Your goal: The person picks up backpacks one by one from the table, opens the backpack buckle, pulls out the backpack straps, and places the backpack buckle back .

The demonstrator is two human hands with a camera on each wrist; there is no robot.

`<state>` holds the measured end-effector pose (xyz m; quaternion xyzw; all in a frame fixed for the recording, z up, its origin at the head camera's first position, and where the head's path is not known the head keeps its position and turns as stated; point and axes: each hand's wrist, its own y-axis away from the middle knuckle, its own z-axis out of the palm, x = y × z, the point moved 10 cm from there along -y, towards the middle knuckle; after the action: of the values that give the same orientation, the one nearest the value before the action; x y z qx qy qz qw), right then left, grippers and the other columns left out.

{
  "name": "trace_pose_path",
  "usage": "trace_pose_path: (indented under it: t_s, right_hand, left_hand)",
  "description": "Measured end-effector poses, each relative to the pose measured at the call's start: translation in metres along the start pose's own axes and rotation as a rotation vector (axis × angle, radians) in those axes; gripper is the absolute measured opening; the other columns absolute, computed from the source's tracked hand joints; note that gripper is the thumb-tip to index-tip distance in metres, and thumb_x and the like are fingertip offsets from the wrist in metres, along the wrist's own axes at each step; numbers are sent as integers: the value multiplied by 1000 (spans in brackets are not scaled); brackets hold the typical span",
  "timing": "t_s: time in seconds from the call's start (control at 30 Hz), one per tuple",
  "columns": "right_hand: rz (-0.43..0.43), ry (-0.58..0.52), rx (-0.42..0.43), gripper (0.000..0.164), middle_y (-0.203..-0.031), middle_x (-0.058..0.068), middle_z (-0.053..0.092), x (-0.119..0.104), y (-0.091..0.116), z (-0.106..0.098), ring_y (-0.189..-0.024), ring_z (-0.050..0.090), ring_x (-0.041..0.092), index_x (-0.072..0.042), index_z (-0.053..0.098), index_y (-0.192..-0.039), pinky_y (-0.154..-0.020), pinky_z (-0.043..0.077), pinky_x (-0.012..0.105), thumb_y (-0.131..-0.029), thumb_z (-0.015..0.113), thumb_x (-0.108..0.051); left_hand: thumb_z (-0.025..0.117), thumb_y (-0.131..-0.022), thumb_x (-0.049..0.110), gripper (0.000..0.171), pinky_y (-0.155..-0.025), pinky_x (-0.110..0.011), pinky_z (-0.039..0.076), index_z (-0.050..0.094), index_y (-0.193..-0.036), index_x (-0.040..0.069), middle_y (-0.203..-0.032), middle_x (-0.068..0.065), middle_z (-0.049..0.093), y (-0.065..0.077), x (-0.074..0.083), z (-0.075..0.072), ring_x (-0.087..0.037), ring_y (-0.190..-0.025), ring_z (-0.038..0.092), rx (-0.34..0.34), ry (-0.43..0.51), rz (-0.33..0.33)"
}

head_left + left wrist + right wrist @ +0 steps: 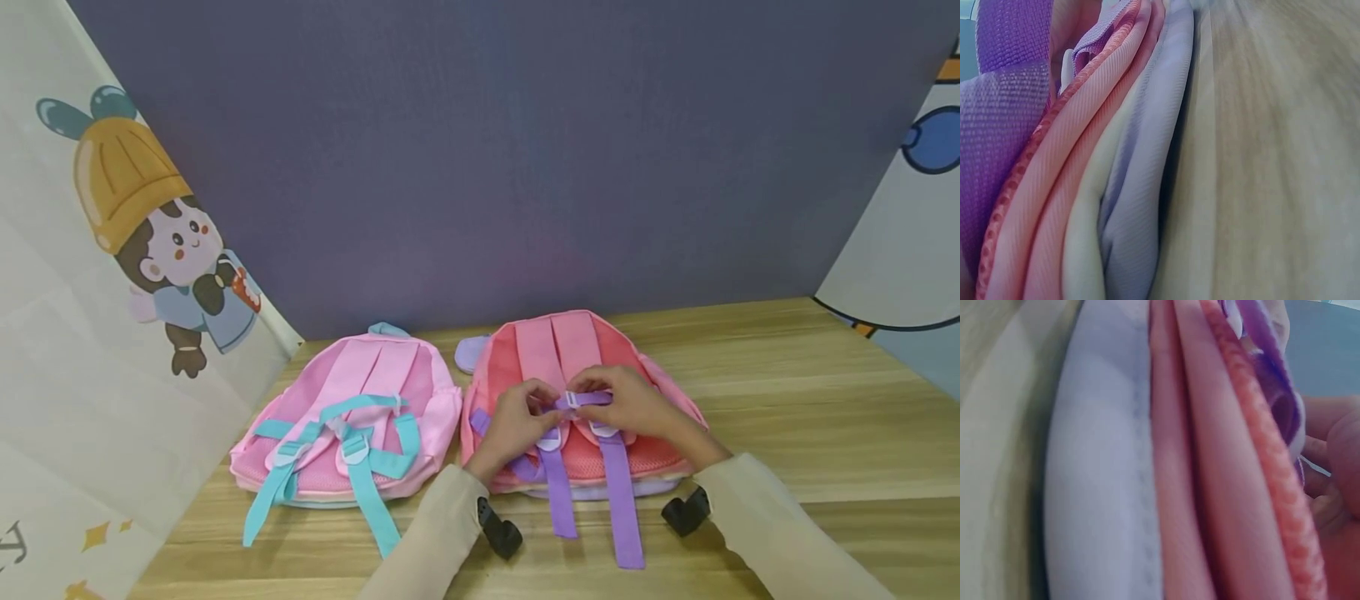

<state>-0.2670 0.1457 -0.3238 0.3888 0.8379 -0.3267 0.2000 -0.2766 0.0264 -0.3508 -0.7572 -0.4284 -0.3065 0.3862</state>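
A coral-pink backpack (pixel 577 333) lies with its shoulder straps facing up. Above its middle, a short purple strap (pixel 595 399) with a small pale buckle (pixel 573 400) spans both hands. My left hand (pixel 517 421) pinches the strap's left end between thumb and fingers. From the other side, my right hand (pixel 630 400) pinches it just right of the buckle. Two longer purple webbing straps (pixel 621 500) hang toward the front from pale adjusters. In the left wrist view, purple webbing (pixel 1007 119) runs close beside the backpack's layered edge (pixel 1085 150). Part of the right hand (pixel 1341 462) shows in the right wrist view.
To the left lies a pink backpack (pixel 352 358) with turquoise straps (pixel 367 500), close against the coral one. A lilac flap (pixel 469 353) sticks out behind. The wooden table (pixel 795 400) meets a dark upright panel (pixel 525 167) at the back.
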Motion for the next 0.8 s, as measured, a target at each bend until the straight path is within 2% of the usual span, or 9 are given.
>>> trace_pose_path:
  t_s: [0.3,0.53,0.8]
  right_hand:
    - [18,0,-34,22,-95,3,70,5,2,-3,-92,66,20,-6,69,-102,-83,53,36,-80,74,-8]
    - [51,22,-64,24,-101,2,70,8,3,-5,-95,64,19,-8,69,-105,-86,52,39,-82,74,-12]
    - [73,32,-70,22,-97,-1,70,13,4,-13,-94,63,22,-10,69,-103,-85,51,37,-81,74,-14]
  left_hand:
    - [73,-81,10,17,-63,-19,45,67,-96,6,-90,-7,69,0,0,0,-6,-70,53,3,6,-1]
    - [73,-80,9,17,-62,-19,44,67,-95,6,-89,-8,68,0,0,0,-6,-70,53,4,4,-4]
    - [73,-81,9,16,-60,-19,44,67,-96,5,-86,-7,67,0,-1,0,-6,-69,52,5,6,-11]
